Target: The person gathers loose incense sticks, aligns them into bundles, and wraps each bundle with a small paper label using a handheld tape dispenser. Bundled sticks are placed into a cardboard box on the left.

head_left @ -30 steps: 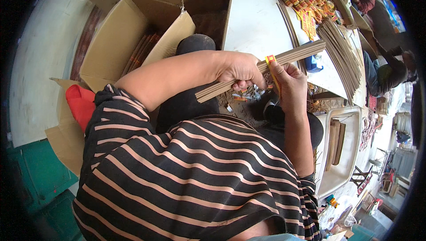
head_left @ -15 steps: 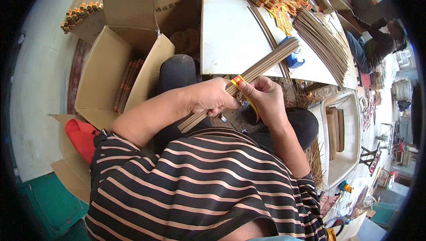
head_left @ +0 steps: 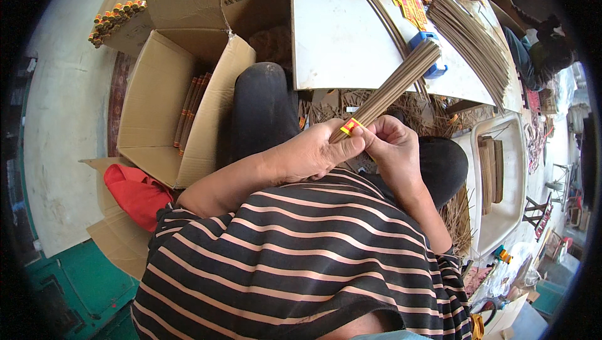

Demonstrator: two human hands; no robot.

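A bundle of thin brown incense sticks (head_left: 404,77) slants up and to the right above my lap. My left hand (head_left: 313,150) is closed round its lower end, the thumb lying across the sticks. A yellow and red paper label (head_left: 351,127) bands the bundle just above that thumb. Close beside it, my right hand (head_left: 396,147) pinches the label's right edge between thumb and fingers. The sticks' lower ends are hidden by my left hand.
A white table (head_left: 338,39) ahead bears loose sticks (head_left: 470,45), labels (head_left: 411,9) and a blue object (head_left: 437,70). An open carton (head_left: 147,102) at left holds wrapped bundles (head_left: 192,111). At right stands a white tub (head_left: 515,183) with sticks. A person (head_left: 542,58) sits far right.
The label's dangling tail no longer shows; the band now sits round the sticks. My left hand has shifted lower with its thumb on the front, and the bundle stands steeper.
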